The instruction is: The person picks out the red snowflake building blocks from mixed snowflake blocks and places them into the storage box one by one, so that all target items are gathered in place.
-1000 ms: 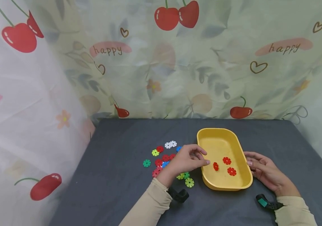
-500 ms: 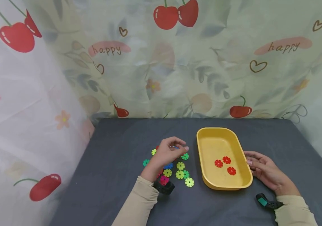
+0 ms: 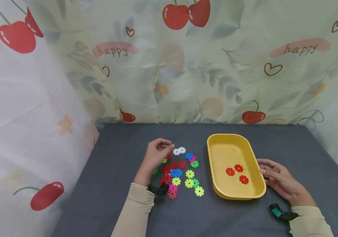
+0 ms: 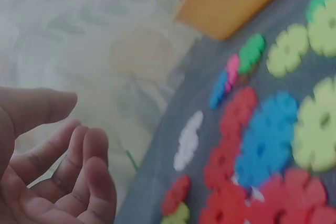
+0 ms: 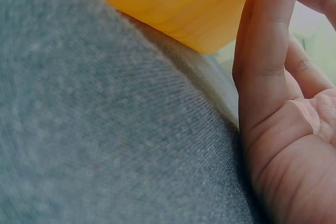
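My left hand (image 3: 154,158) hovers over the left side of several loose snowflake discs. The left wrist view shows a gap between thumb and loosely bent fingers (image 4: 97,166), with nothing held. Nearest to it in the head view are two overlapping white discs (image 3: 179,151) and a red disc (image 3: 169,156) partly covered by the hand. My right hand (image 3: 282,180) rests beside the yellow bin (image 3: 229,148), its relaxed fingers (image 5: 265,51) against the right wall. Inside the bin lie three red discs (image 3: 239,168), flat on its floor.
Blue discs (image 3: 176,173), yellow-green discs (image 3: 189,183), green discs and pink ones lie scattered left of the bin, some overlapping. A dark grey cloth (image 3: 121,141) covers the table. Behind it hangs a printed curtain (image 3: 148,72).
My left hand has moved from the bin's left rim leftward across the discs. A red disc that was tilted in the bin now lies flat. My right hand has stayed at the bin.
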Motion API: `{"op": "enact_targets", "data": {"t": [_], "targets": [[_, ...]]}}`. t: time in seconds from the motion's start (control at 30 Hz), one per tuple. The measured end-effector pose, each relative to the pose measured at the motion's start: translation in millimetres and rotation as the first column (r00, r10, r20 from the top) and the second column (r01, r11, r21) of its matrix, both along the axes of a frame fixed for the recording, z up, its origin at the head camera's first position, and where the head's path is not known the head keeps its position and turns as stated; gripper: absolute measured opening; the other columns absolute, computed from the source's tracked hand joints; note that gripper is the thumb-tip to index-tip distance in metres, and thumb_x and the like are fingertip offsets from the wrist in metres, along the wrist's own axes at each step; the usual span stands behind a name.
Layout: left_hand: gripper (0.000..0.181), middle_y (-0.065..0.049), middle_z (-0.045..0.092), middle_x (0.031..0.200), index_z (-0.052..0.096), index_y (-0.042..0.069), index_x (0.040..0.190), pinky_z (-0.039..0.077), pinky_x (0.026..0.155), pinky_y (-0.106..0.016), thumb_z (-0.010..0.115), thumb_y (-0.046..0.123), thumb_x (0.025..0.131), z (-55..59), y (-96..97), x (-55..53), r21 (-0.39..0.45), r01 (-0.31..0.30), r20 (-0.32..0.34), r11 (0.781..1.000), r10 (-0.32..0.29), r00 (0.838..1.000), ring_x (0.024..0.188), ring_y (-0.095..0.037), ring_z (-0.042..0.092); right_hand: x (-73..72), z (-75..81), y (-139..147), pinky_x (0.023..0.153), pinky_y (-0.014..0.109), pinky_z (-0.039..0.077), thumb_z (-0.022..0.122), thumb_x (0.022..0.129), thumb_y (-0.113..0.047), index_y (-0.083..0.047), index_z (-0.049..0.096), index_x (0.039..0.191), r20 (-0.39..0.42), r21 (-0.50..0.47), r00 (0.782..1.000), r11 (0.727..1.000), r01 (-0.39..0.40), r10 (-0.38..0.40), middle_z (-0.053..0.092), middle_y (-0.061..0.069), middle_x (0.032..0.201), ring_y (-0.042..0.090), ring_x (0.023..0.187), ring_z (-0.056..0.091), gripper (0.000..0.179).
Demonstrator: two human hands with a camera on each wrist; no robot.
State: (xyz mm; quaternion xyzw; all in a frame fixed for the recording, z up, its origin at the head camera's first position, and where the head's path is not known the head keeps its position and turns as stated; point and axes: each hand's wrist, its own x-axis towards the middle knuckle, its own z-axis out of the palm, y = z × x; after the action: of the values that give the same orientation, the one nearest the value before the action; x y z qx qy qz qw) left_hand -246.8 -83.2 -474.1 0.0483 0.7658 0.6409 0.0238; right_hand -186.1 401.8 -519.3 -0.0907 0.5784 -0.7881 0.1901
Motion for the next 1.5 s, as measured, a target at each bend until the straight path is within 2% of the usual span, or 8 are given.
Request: {"op": "enact_targets", "data": {"t": [0.13,0.23,0.47,0.6,0.8,0.97,1.23,1.5], "targets": [[0.019,-0.010,0.070,0.104,0.076,0.010,0.111,0.058,0.079,-0.036,0.077,0.025,0.098,-9.3,-3.2,-5.7,-0.068,-0.063,-0.006,0.996,0.063,0.998,0.093,-0.024,0.069,-1.0,2.1,0.6,0.089,0.032,0.063,0.038,0.113,0.001,-0.021,0.066,0.137,-0.015,-0.004,1.000,1.000,-0.004,0.004,0.078,0.000,0.125,0.013,0.110,0.077,0.042],[0.017,-0.010,0.069,0.101,0.075,0.007,0.109,0.055,0.074,-0.030,0.078,0.019,0.097,-16.8,-5.2,-8.1,-0.120,-0.094,-0.016,0.988,0.093,0.996,0.087,-0.021,0.066,-1.5,3.7,0.1,0.089,0.032,0.063,0.037,0.113,0.001,-0.020,0.065,0.137,-0.016,-0.004,1.000,1.000,-0.012,0.012,0.078,0.000,0.125,0.013,0.110,0.077,0.043],[0.020,-0.014,0.070,0.099,0.075,0.002,0.110,0.056,0.077,-0.035,0.079,0.014,0.095,-24.8,-10.3,-8.5,-0.210,-0.119,-0.039,0.970,0.113,0.993,0.086,-0.023,0.066,-1.2,5.9,-1.5,0.090,0.032,0.063,0.037,0.113,0.001,-0.020,0.066,0.137,-0.013,-0.012,1.000,1.000,-0.025,0.025,0.078,0.000,0.125,0.013,0.111,0.077,0.043],[0.024,-0.013,0.070,0.104,0.074,0.002,0.114,0.057,0.083,-0.038,0.080,0.016,0.095,-26.4,-10.2,-9.0,-0.259,-0.110,-0.012,0.960,0.111,0.994,0.090,-0.022,0.066,-0.9,5.4,-1.0,0.090,0.032,0.063,0.038,0.113,0.001,-0.020,0.066,0.137,-0.014,-0.008,1.000,1.000,-0.016,0.015,0.078,0.000,0.126,0.013,0.111,0.077,0.043],[0.026,-0.013,0.068,0.101,0.074,0.003,0.114,0.052,0.077,-0.035,0.083,0.012,0.091,-28.8,-8.7,-8.5,-0.322,-0.085,-0.003,0.943,0.089,0.996,0.085,-0.021,0.061,-0.6,4.1,-1.2,0.090,0.032,0.063,0.037,0.113,0.001,-0.020,0.065,0.137,-0.010,-0.011,1.000,1.000,-0.013,0.013,0.078,0.000,0.126,0.013,0.111,0.077,0.043],[0.024,-0.013,0.068,0.100,0.075,0.003,0.113,0.050,0.074,-0.033,0.083,0.008,0.091,-28.6,-7.4,-7.8,-0.343,-0.074,-0.008,0.936,0.076,0.997,0.082,-0.020,0.058,-0.3,3.7,-1.2,0.090,0.033,0.063,0.038,0.113,0.001,-0.019,0.065,0.138,-0.018,-0.023,1.000,1.000,-0.015,0.015,0.077,0.002,0.125,0.014,0.111,0.077,0.042],[0.022,-0.012,0.065,0.093,0.076,0.003,0.109,0.049,0.071,-0.031,0.083,0.004,0.088,-31.4,-8.1,-7.4,-0.326,-0.065,-0.022,0.943,0.061,0.998,0.078,-0.019,0.057,1.3,-0.2,-0.7,0.089,0.033,0.064,0.038,0.113,0.000,-0.021,0.066,0.137,-0.007,0.004,1.000,1.000,-0.010,0.010,0.078,0.000,0.124,0.013,0.110,0.077,0.042],[0.014,-0.009,0.058,0.087,0.075,0.003,0.106,0.048,0.069,-0.031,0.077,0.001,0.092,-28.5,-8.1,-7.2,-0.291,-0.068,-0.042,0.954,0.058,0.997,0.074,-0.020,0.054,0.6,-1.6,0.0,0.088,0.032,0.064,0.039,0.113,0.000,-0.022,0.066,0.136,-0.003,0.015,1.000,1.000,0.005,-0.005,0.078,0.000,0.123,0.012,0.109,0.077,0.041]]}}
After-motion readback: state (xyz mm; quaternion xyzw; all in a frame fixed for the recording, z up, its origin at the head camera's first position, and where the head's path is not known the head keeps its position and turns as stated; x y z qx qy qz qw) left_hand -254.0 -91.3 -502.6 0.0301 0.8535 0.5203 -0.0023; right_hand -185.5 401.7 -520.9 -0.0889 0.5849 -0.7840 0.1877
